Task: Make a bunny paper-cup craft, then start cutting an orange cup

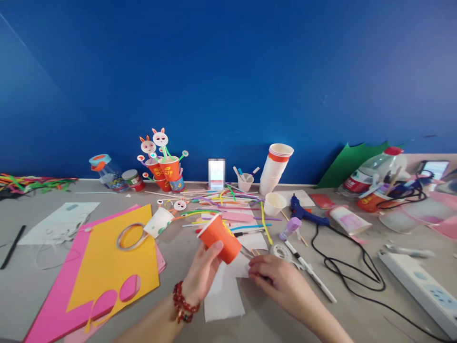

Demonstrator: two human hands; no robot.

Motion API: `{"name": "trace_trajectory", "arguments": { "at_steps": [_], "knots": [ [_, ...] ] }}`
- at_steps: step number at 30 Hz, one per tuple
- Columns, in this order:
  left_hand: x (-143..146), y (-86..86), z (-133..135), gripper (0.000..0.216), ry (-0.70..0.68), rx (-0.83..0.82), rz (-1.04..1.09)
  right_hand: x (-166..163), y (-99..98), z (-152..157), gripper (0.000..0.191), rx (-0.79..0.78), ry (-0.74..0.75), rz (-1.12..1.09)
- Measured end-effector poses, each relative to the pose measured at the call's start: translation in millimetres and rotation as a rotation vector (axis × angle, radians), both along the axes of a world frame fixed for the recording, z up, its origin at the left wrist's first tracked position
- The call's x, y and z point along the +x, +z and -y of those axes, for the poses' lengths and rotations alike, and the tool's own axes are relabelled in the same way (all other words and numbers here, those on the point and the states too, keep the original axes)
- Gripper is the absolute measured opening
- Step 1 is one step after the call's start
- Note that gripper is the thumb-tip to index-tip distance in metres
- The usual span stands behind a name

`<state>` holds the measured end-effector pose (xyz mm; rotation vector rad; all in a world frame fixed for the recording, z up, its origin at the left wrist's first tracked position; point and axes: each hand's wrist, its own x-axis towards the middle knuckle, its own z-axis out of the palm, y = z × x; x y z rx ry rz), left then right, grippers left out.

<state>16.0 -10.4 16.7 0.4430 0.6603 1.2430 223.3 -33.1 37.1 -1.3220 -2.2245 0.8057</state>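
My left hand (202,275), with a red bead bracelet on the wrist, is closed around an orange paper cup (218,238) held tilted on its side just above the table. My right hand (276,278) rests to the right of the cup, fingers curled on a white sheet of paper (224,295); what its fingertips pinch is hidden. Scissors (285,252) and a black-and-white pen (310,272) lie just beyond the right hand.
Yellow and pink foam sheets (107,271) with a tape ring lie at the left. Straws and pipe cleaners (228,209), a paper cup stack (274,169), a blue glue gun (303,213) with black cord, a power strip (421,286) and bunny cups (164,166) fill the grey table.
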Motion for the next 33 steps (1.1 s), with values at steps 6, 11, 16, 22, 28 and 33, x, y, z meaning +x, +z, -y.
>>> {"name": "trace_trajectory", "arguments": {
  "at_steps": [6, 11, 16, 22, 28, 33],
  "knots": [
    [-3, 5.3, -1, 0.027, -0.001, 0.113, -0.161, 6, -5.3, 5, 0.018, 0.052, -0.140, 0.135],
    [-10, 13.7, -1, 0.045, -0.039, 0.033, -0.202, 15, -16.0, 6, 0.021, 0.183, -0.235, 0.360],
    [-12, 23.2, 4, 0.050, -0.138, 0.041, -0.272, 18, -26.8, 9, 0.027, 0.272, -0.168, 0.558],
    [-19, 14.0, 4, 0.046, -0.171, 0.122, -0.381, 15, -31.1, 3, 0.043, 0.274, -0.082, 0.624],
    [-24, 12.1, 1, 0.060, -0.099, 0.136, -0.290, 8, -19.5, -5, 0.044, 0.201, -0.012, 0.659],
    [-23, 15.7, -6, 0.042, -0.226, -0.111, -0.138, 20, -12.2, -5, 0.045, 0.052, -0.153, 0.369]
  ]
}}
